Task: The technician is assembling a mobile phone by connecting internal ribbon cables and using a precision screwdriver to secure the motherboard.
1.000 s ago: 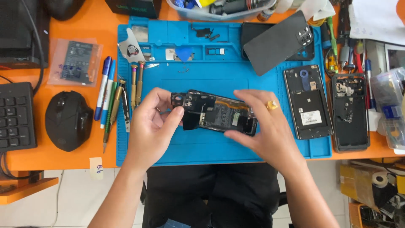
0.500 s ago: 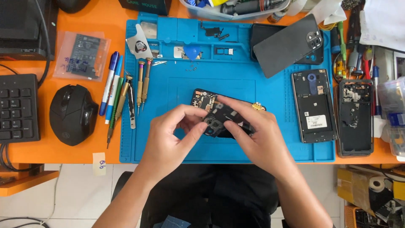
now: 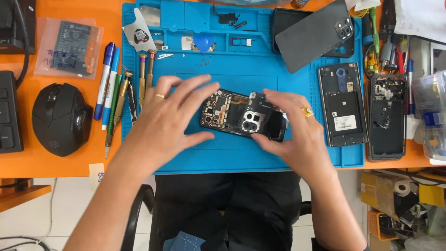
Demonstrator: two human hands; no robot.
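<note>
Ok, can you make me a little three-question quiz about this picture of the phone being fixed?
1. True or false: the opened phone lies over the blue mat.
2. Which hand grips the phone's end? A) left hand B) right hand
3. Fill in: the black mouse sits on the ____ desk.

Key:
1. True.
2. B. The right hand grips the phone's right end, while the left hand is spread open at the other end, with its fingers fanned out.
3. Orange.
</note>
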